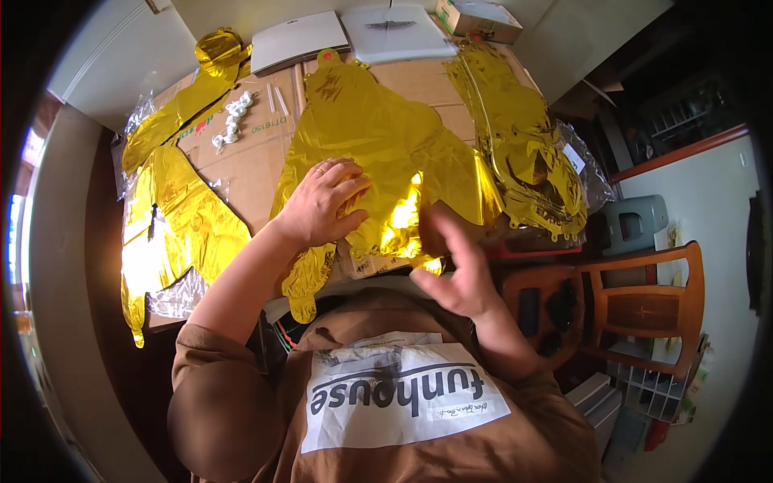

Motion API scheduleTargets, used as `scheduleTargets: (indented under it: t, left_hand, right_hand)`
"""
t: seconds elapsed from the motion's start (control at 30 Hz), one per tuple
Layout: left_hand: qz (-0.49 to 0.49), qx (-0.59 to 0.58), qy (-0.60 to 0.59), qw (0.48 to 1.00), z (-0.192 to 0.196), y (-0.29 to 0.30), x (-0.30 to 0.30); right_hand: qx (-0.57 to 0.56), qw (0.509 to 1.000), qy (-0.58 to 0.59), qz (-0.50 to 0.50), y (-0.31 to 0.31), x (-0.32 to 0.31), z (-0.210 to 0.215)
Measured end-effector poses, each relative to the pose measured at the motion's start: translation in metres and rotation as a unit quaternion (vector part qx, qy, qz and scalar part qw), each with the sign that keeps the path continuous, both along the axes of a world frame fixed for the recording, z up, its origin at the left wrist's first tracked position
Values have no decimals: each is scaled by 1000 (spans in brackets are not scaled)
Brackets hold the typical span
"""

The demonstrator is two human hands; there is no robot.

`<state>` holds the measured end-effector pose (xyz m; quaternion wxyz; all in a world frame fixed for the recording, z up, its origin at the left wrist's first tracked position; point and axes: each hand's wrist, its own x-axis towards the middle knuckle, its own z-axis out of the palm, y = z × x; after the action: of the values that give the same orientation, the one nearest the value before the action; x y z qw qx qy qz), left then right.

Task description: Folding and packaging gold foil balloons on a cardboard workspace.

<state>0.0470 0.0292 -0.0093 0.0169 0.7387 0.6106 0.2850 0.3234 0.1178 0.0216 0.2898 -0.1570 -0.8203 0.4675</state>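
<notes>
A large flat, uninflated gold foil balloon (362,129) lies across the middle of a cardboard-covered table. My left hand (326,201) rests on its near part, fingers bent but apart, with the thumb off to the side. Nearer to me on the right, my right hand (463,274) is slightly blurred. Its thumb and fingers are spread beside the balloon's creased, shiny near edge, and I see nothing held between them. Whether its fingertips touch the foil I cannot tell.
More flat gold foil balloons lie at the left (189,217) and in a pile at the right (523,145). White ribbon (235,121) and two clear straws (277,99) lie on the cardboard (258,153). Behind are a white stack (298,40) and a box (481,18). A wooden chair (644,302) stands right.
</notes>
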Motion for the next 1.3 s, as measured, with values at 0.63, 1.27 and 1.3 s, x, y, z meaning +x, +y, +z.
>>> scheduleTargets:
  t: [0.63,1.27,1.3]
  left_hand:
    - [8,18,-6,1000,0,3,2]
    - [11,-18,3,1000,2,2,-2]
    - [10,-21,6,1000,7,3,-2]
  right_hand:
    - [400,898,-180,-11,58,-22,-51]
    - [461,865,-195,42,63,-25,-39]
    - [457,867,-194,46,64,-25,-39]
